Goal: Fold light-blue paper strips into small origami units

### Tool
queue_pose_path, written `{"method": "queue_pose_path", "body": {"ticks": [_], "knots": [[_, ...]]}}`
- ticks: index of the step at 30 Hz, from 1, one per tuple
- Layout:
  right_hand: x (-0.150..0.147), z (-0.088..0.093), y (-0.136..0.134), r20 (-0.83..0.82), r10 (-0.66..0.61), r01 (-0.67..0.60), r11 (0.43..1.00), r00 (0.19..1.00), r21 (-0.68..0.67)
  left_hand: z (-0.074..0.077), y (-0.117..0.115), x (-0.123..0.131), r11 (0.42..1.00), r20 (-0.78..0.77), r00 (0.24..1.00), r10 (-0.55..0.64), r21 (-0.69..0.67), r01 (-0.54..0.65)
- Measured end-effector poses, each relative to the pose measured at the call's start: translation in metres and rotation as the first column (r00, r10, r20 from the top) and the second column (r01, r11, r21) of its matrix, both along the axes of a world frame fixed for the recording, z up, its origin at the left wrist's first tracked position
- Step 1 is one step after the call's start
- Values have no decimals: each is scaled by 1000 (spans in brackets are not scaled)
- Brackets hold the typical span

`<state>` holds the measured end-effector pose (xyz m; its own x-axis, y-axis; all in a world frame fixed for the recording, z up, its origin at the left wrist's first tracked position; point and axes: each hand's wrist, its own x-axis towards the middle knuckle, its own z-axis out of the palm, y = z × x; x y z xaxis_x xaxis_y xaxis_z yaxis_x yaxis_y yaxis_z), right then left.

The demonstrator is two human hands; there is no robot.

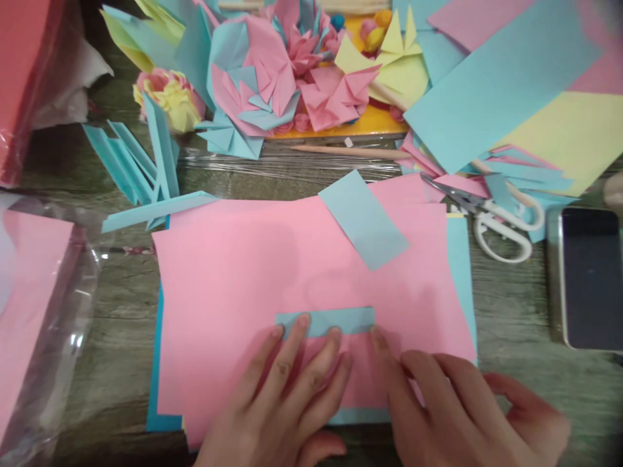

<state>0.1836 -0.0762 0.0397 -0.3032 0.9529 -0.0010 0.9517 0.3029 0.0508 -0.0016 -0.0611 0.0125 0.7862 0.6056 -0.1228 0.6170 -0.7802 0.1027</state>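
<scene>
My left hand lies flat on a pink sheet, its fingertips pressing a narrow folded blue strip. The index fingertip of my right hand touches the strip's right end, with its other fingers curled. A loose blue paper rectangle rests on the pink sheet farther back. Blue sheets show under the pink one at its edges.
White-handled scissors and a phone lie to the right. Folded paper flowers, blue folded pieces, a wooden stick and blue, yellow and pink sheets crowd the back. Plastic-wrapped pink paper sits at left.
</scene>
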Motion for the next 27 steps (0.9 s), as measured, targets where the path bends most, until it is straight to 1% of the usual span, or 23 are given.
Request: {"method": "queue_pose_path", "body": {"ticks": [3, 6, 7, 9, 12, 14, 17, 21, 25, 27], "knots": [[4, -2, 8, -56, -10, 11, 1000, 998, 19, -1, -2, -1, 1000, 2, 1000, 2, -7, -2], [8, -6, 20, -168, -44, 55, 997, 985, 63, -4, -1, -4, 1000, 31, 999, -11, -4, 11], [9, -8, 24, -206, -62, 76, 995, 977, 63, -5, 0, -6, 1000, 45, 999, -23, -7, 23], [9, -12, 29, -249, -92, 96, 995, 964, 5, -8, 4, -9, 998, 74, 996, -53, -29, 55], [8, -18, 33, -258, -120, 100, 991, 959, -90, -10, 13, -14, 990, 120, 988, -100, -84, 110], [6, -21, 33, -265, -131, 102, 988, 955, -120, -10, 17, -16, 984, 145, 982, -121, -109, 138], [3, -24, 32, -293, -160, 117, 980, 943, -159, -9, 18, -16, 982, 148, 981, -126, -119, 144], [1, -26, 33, -323, -155, 113, 983, 934, -146, -8, 17, -15, 985, 131, 985, -116, -113, 131], [1, -27, 33, -303, -140, 115, 988, 943, -98, -7, 17, -14, 984, 102, 988, -119, -124, 132], [1, -27, 33, -309, -127, 102, 990, 943, -95, -7, 18, -14, 983, 94, 988, -123, -126, 135]]}}
